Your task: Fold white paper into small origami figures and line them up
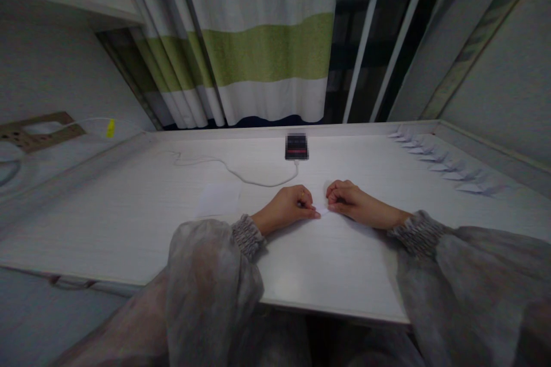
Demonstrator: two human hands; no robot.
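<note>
**Head view: two hands closed on a scrap of white paper at the middle of the desk**

Head camera looks down on a white desk, and from where I stand both hands meet near its centre. The left hand and the right hand lie knuckles up with the fingers curled in. Their tips are pressed together on a small white paper that sits flat on the desk between them. Each thumb and forefinger looks closed on an edge of it. The paper is nearly the colour of the desktop, so I cannot tell how far it runs under the palms.

It looks to be a very light, thin piece: limp until creased, and easy to tear or crumple. It would likely slide on the smooth top unless held down. The sensible hold is a fingertip pinch at a corner or along a fold, with the other hand pinning it flat.

A loose sheet lies just left of the left hand. A row of folded paper shapes runs along the far right edge, well apart from the hands. Behind the hands a small dark device sits with a white cable trailing off to the left. A striped curtain hangs beyond the desk.
</note>
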